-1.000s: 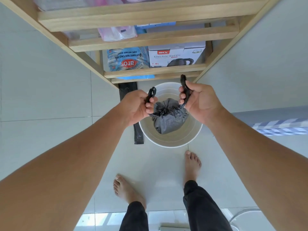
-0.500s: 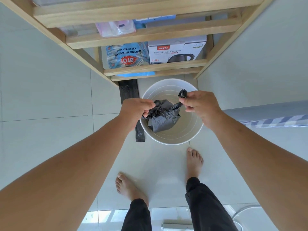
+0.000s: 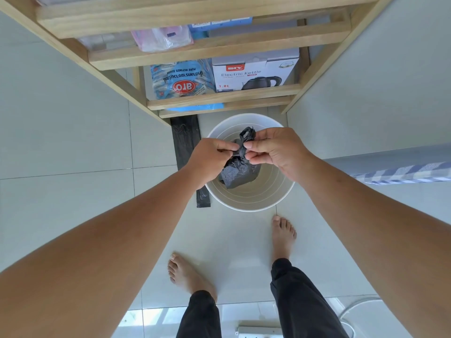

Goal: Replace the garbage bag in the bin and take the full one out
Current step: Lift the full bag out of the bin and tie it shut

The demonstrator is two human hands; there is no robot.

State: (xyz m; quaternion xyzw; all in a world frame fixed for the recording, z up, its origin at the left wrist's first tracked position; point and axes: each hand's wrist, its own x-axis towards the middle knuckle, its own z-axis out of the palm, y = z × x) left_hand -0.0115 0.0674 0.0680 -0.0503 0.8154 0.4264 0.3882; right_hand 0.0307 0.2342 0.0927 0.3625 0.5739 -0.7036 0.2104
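A round white bin (image 3: 251,203) stands on the tiled floor below the shelf. Over its mouth hangs a small, full black garbage bag (image 3: 238,172), bunched at the top. My left hand (image 3: 210,158) pinches one bag handle at the left. My right hand (image 3: 275,152) pinches the other handle, whose twisted end (image 3: 247,135) sticks up above my fingers. The two hands almost touch over the bag's neck. A flat folded black bag (image 3: 186,147) lies on the floor left of the bin, partly hidden by my left hand.
A wooden shelf unit (image 3: 219,98) rises right behind the bin, holding a blue sugar packet (image 3: 181,80) and an electric kettle box (image 3: 253,74). My bare feet (image 3: 283,237) stand just before the bin. A white power strip (image 3: 258,331) lies at the bottom edge. A checkered cloth edge (image 3: 402,173) shows at right.
My hands have come together from being spread apart, drawing the two bag handles across each other over the bag's neck. The bag stays over the bin.
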